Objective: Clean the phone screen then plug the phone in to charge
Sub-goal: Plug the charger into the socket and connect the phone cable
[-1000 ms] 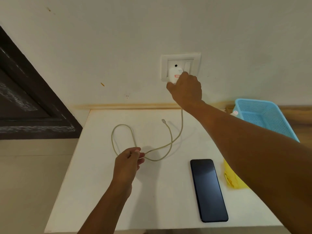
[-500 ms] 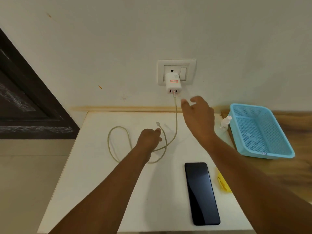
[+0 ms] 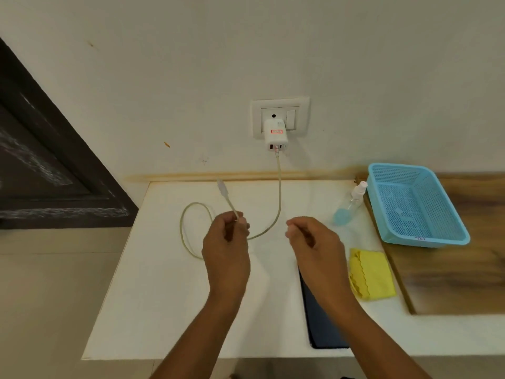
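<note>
From the head view, the charging half of the job looks well under way. The white charger point(image 3: 275, 134) sits in the wall socket point(image 3: 280, 118) at 12 o'clock from your hands, and the cable point(image 3: 278, 192) runs down from it onto the table point(image 3: 153, 296), loops out toward 9 o'clock and comes up into your left hand point(image 3: 226, 248). Your left fingers point(image 3: 241, 222) are pinched together on the cable just behind its free plug point(image 3: 222, 187), which sticks up and away toward 12 o'clock, unconnected. Your right hand point(image 3: 314, 243) hovers at 3 o'clock from the left one, fingers curled loosely together and holding nothing.

The phone point(image 3: 322, 318) lies flat on the table at about 5 o'clock from your left hand, screen up, not plugged in. The yellow cloth point(image 3: 371, 274) rests just beside it at its 3 o'clock, and the spray bottle point(image 3: 351, 203) lies near the blue basket point(image 3: 415, 206) farther off at 1 o'clock; with both set down, I judge the cleaning is probably finished. What remains is seating the plug in the phone.

Your right wrist and forearm cover the phone's far end and much of its screen, so you cannot tell whether the glass is truly clean or where its port lies. The socket's switch position is too small to read.
</note>
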A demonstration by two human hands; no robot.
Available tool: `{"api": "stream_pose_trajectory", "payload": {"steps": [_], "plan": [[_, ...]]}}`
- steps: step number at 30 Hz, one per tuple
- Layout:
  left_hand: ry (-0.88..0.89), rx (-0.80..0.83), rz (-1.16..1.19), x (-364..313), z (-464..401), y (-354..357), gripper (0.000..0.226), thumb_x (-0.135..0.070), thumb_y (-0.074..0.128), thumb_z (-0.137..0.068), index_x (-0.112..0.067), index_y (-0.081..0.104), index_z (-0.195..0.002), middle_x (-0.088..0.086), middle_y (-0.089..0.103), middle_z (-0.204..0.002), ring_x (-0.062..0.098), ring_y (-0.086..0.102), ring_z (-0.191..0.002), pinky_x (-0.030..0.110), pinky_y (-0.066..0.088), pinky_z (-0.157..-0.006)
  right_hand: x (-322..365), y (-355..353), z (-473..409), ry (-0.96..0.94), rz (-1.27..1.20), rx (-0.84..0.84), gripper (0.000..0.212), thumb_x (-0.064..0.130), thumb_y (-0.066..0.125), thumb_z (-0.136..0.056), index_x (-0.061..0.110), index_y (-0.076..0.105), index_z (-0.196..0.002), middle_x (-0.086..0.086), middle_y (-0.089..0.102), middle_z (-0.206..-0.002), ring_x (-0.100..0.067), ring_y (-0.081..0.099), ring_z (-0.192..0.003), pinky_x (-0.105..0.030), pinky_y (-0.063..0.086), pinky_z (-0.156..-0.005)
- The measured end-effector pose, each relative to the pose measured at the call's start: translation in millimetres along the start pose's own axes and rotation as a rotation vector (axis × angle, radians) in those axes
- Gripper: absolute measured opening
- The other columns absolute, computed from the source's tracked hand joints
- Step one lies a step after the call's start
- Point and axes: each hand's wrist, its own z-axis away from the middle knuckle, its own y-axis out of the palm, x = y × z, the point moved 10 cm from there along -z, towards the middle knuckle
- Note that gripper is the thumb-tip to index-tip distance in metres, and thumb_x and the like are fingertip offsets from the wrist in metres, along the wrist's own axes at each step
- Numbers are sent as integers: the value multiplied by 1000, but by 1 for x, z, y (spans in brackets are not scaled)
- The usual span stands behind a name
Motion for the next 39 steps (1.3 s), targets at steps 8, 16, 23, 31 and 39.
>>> {"api": "stream_pose_trajectory", "payload": {"steps": [8, 16, 23, 31, 39], "plan": [[417, 207, -310, -5, 74, 25, 16, -21, 61, -92, -25, 70, -104, -24, 66, -90, -7, 61, -88, 5, 43, -77, 10, 6, 38, -54, -122, 245, 16, 22, 56, -91, 21, 71, -97, 16, 69, -87, 0, 62, -86, -13, 47, -76], [325, 66, -462, 32, 122, 39, 3, -24, 59, -90, -26, 60, -90, -14, 58, -86, 5, 55, -80, 30, 50, -74, -2, -41, 27, 43, -299, 108, 18, 11, 53, -92, 21, 67, -100, 2, 70, -81, -3, 59, -65, -13, 48, -59], [-151, 295, -874, 102, 126, 100, 56, -56, 51, -88, -20, 43, -130, -1, 52, -130, 16, 50, -117, 31, 43, -100, -1, -54, 27, 17, -356, 114, 21, 16, 48, -95, 26, 64, -104, 1, 67, -79, -7, 60, -67, -20, 54, -61], [-234, 286, -1008, 110, 112, 124, 63, -50, 61, -85, -16, 38, -133, 6, 51, -131, 22, 53, -117, 32, 46, -100, -11, -61, 23, 33, -341, 126, 18, 20, 48, -95, 22, 66, -96, 4, 69, -82, -4, 61, -71, -20, 52, -64], [-388, 385, -522, 131, 125, 106, 29, -30, 64, -89, -19, 47, -111, -1, 60, -104, 13, 60, -85, 24, 54, -74, -7, -74, 21, 7, -270, 68, 18, 23, 48, -95, 23, 66, -98, 7, 71, -88, 4, 59, -79, -17, 48, -71]]}}
